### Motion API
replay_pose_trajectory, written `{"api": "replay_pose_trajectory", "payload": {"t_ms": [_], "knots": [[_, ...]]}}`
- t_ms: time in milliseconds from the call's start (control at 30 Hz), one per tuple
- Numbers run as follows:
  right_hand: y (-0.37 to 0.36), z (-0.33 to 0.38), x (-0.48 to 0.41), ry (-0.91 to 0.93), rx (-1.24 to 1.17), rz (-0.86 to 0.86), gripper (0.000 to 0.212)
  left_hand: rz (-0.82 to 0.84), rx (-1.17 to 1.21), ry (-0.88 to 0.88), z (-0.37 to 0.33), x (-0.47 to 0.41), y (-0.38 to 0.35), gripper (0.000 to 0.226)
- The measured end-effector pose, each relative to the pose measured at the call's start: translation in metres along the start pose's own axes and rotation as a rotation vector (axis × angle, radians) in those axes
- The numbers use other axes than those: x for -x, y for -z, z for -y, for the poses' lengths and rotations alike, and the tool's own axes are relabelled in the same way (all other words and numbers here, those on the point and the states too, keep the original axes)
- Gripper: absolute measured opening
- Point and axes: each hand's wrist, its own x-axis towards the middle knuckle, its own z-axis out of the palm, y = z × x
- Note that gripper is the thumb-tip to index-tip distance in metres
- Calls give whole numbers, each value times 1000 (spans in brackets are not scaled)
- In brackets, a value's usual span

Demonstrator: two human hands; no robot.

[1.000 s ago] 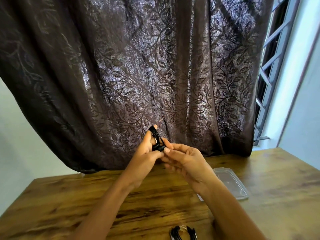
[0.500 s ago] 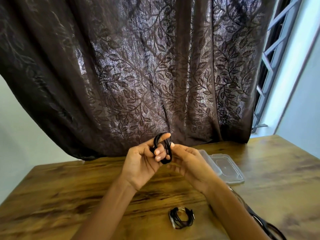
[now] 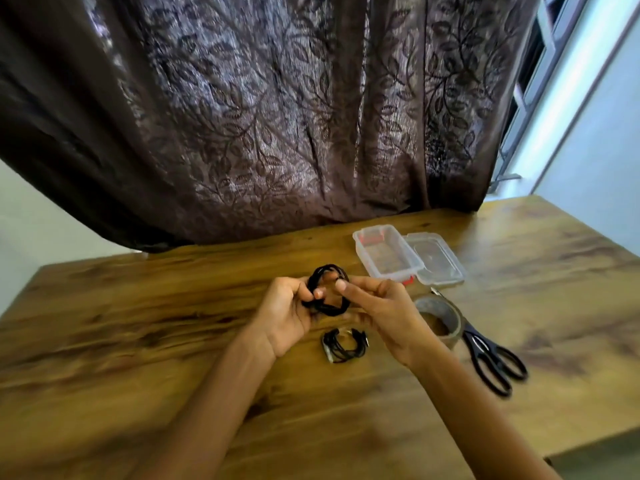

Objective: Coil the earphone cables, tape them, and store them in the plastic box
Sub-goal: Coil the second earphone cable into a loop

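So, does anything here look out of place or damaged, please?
Nothing stands out. The plastic box sits open beside its lid, the tape roll and scissors lie near it, one coiled earphone cable rests on the table.

earphone cable [image 3: 329,308]: black, matt sheath, in my left hand [image 3: 287,315]
table [image 3: 138,323]: wood grain, smooth, faint sheen
plastic box [image 3: 363,239]: clear, glossy plastic
tape roll [image 3: 450,308]: brown, glossy
scissors [image 3: 491,362]: black glossy handles (plastic, I think)
curtain [image 3: 277,116]: dark cloth, shiny leaf weave
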Motion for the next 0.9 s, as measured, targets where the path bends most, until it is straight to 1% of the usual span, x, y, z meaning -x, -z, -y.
{"api": "replay_pose_trajectory", "payload": {"t_ms": [167, 333, 400, 467, 567, 733, 800, 900], "knots": [[20, -34, 15, -66, -53, -228, 5, -35, -51, 166, 39, -9, -4, 37], [48, -63, 36, -129, -51, -391, 11, -55, -167, 296, 84, -24, -11, 22], [60, -73, 45, -144, -21, -444, 10, -78, -222, 292, 99, -30, -16, 19], [70, -84, 51, -154, 22, -488, 9, -90, -339, 272, 113, -36, -20, 16], [82, -98, 54, -175, 143, -571, 6, -50, -638, 200, 138, -48, -22, 24], [96, -116, 55, -229, 179, -664, 4, -90, -1006, -131, 156, -54, -33, 29], [99, -120, 54, -240, 180, -691, 4, -132, -1077, -216, 162, -58, -35, 31], [99, -124, 54, -244, 189, -739, 2, -202, -1161, -278, 173, -60, -36, 31]]}}
